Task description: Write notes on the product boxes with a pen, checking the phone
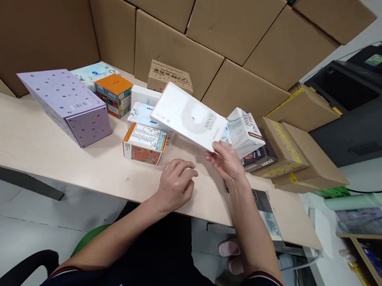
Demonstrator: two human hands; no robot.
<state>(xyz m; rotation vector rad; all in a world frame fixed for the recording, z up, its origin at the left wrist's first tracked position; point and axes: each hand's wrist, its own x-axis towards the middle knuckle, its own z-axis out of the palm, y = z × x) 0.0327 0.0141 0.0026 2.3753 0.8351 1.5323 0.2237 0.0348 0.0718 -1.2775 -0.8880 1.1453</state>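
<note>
My right hand is closed on the near corner of a flat white box with pale grey print. The box is raised and tilted above the table. Loosely curled and holding nothing I can see, my left hand is at the table's front edge, its fingertips a little apart. Just beyond it stands a small orange and white printed box. Behind that is a white and light-blue pack, partly hidden by the raised box. A white carton stands close behind my right hand.
At the left of the table stand a purple box, an orange box and a light-blue pack. A small brown box is at the back. Large cardboard boxes form a wall behind. More cartons stand at right.
</note>
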